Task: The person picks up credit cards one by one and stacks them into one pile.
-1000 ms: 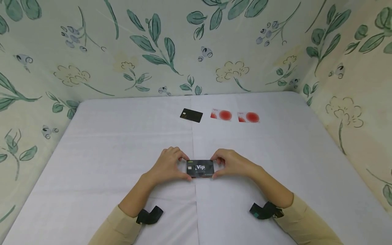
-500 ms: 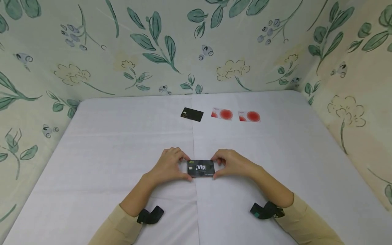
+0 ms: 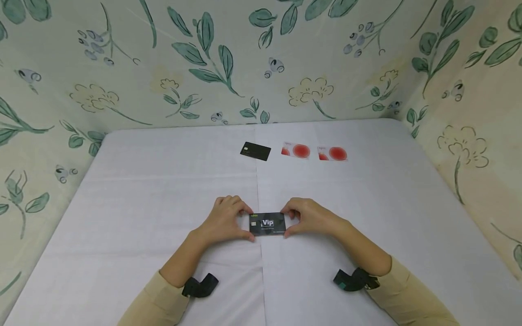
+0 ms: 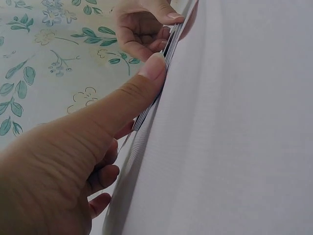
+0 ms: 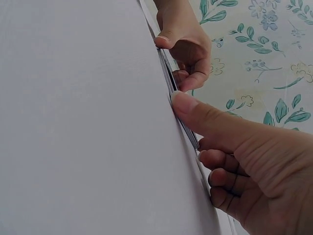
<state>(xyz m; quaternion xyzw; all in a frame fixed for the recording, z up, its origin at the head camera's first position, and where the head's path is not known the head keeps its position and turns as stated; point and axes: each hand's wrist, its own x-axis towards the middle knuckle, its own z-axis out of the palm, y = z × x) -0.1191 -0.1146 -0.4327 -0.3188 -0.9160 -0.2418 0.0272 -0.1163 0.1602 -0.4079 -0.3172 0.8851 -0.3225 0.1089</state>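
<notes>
Between both hands, low over or on the white cloth, lies a small stack of cards (image 3: 267, 224); its top card is black with "Vip" and a chip. My left hand (image 3: 226, 219) pinches the stack's left end, thumb on the near edge and fingers at the far edge. At the other end my right hand (image 3: 307, 217) pinches it the same way. Both wrist views show the stack edge-on as several thin layers, the left thumb (image 4: 152, 68) and the right thumb (image 5: 185, 104) pressing its near edge. The lower cards' faces are hidden.
Farther back on the white-clothed table (image 3: 163, 181) lie a black card (image 3: 255, 151) with a chip and two red-and-white cards, one in the middle (image 3: 295, 150) and one at right (image 3: 332, 154). Leaf-patterned fabric (image 3: 261, 68) surrounds the table's back and sides.
Both hands keep their pinch on the stack of cards. The stack's edges look slightly more even than a second ago; the head view has shifted a little.
</notes>
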